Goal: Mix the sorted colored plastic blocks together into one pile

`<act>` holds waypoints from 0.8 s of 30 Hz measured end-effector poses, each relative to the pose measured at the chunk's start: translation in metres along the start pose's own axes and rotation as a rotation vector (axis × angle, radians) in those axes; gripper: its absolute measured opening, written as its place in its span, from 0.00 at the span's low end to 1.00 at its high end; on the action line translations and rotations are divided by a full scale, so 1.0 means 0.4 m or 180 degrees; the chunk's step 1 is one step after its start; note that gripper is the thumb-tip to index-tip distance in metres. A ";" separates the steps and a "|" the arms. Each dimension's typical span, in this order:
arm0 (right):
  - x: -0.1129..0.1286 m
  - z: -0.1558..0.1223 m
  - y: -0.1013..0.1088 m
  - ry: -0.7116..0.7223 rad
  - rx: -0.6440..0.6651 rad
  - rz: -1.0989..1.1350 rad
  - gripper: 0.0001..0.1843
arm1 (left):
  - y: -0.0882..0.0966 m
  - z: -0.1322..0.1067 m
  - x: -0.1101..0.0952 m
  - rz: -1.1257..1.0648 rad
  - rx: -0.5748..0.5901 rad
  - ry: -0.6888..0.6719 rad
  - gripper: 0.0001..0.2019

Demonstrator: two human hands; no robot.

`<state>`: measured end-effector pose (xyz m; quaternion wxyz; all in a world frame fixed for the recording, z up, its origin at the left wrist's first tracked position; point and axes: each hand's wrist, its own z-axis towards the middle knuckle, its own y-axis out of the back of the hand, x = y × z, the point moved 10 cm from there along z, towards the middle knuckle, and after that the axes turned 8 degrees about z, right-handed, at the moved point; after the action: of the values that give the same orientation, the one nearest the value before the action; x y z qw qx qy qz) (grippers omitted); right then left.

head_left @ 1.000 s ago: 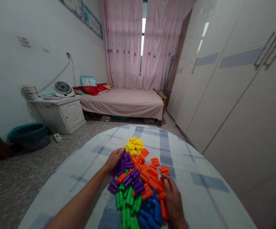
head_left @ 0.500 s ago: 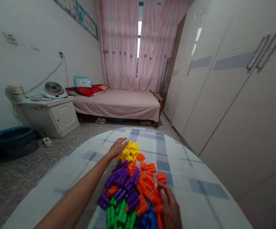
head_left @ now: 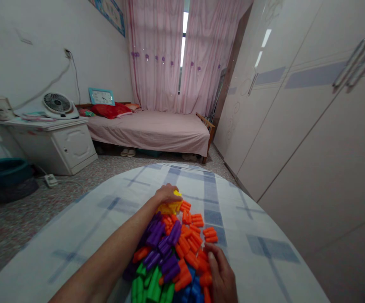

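Note:
My left hand point(head_left: 169, 193) reaches across to the far end of a pile of plastic blocks. Its fingers curl over the yellow blocks point(head_left: 169, 208), with a bit of yellow showing between thumb and fingers; the grip is partly blurred. Purple blocks point(head_left: 156, 235) lie under and beside my left forearm. Orange blocks point(head_left: 192, 242) spread along the right side of the pile, with green blocks point(head_left: 153, 286) and blue blocks point(head_left: 191, 290) at the near end. My right hand point(head_left: 222, 271) rests at the pile's right edge, fingers loosely extended against the orange blocks.
A checked cloth covers the round-ended table point(head_left: 106, 227). Beyond it stand a bed point(head_left: 153, 130) and pink curtains point(head_left: 157, 75). A white cabinet point(head_left: 71, 147) with a fan point(head_left: 58, 104) and a bin point(head_left: 3, 176) are at left; a tall wardrobe point(head_left: 296, 126) lines the right.
My left hand has moved slightly right, from the left edge of the yellow blocks to over them, its fingers curling in. My right hand stays beside the orange blocks. The view has shifted slightly.

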<state>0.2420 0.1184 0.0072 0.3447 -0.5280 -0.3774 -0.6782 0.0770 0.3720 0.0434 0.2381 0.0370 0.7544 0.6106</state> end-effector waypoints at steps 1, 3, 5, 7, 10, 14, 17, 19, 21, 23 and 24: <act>0.005 -0.002 -0.002 -0.0020 0.0004 -0.0001 0.23 | 0.000 -0.014 -0.014 -0.0032 0.0040 -0.0092 0.26; 0.014 -0.004 -0.004 -0.0023 0.0014 0.0018 0.23 | 0.001 -0.042 -0.040 -0.0143 0.0129 -0.0305 0.21; 0.024 -0.004 -0.005 0.0019 0.0023 0.0056 0.22 | 0.007 -0.070 -0.064 -0.0282 0.0188 -0.0520 0.17; 0.031 -0.004 -0.006 0.0068 0.0043 0.0090 0.20 | 0.015 -0.103 -0.086 -0.0402 0.0201 -0.0699 0.16; 0.037 -0.004 -0.007 0.0118 0.0056 0.0116 0.19 | 0.026 -0.174 -0.117 -0.0514 0.0164 -0.0902 0.18; 0.042 -0.005 -0.010 0.0158 0.0070 0.0206 0.18 | 0.052 -0.329 -0.191 -0.0730 -0.0063 -0.1544 0.16; 0.046 -0.006 -0.009 0.0184 0.0060 0.0275 0.17 | 0.069 -0.430 -0.227 -0.0886 -0.0013 -0.2064 0.13; 0.048 -0.007 -0.009 0.0195 0.0060 0.0267 0.17 | 0.091 -0.434 -0.198 -0.1047 -0.0096 -0.2033 0.14; 0.048 -0.008 -0.010 0.0187 0.0069 0.0236 0.17 | 0.123 -0.381 -0.114 -0.1053 -0.0513 -0.1602 0.16; 0.044 -0.008 -0.012 0.0152 0.0074 0.0200 0.17 | 0.148 -0.306 0.010 -0.0671 -0.1111 -0.0790 0.19; 0.041 -0.009 -0.012 0.0129 0.0077 0.0186 0.17 | 0.138 -0.269 0.071 -0.0432 -0.1155 -0.0349 0.21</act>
<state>0.2327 0.1165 0.0221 0.3784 -0.5207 -0.3628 -0.6738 -0.0046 0.2984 0.1016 0.3222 -0.0242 0.6186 0.7162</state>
